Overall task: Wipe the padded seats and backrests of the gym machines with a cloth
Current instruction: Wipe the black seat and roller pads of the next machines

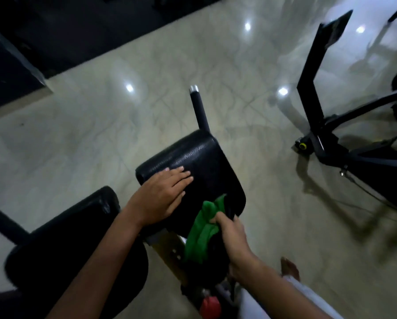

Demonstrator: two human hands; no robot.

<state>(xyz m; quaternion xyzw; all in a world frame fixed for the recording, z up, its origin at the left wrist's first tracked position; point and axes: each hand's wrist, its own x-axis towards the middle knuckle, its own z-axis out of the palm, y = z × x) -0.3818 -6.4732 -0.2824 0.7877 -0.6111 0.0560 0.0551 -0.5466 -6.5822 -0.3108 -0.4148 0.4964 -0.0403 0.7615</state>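
L hand is lying flat w/ fingers straight on the black pad, prob. steadying it. R hand is gripping the green cloth, bunched at the pad's near edge, ready for wiping.

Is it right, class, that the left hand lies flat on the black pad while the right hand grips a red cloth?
Not quite. The head view shows the cloth is green, not red. The left hand does lie flat on the black pad, and the right hand grips the cloth.
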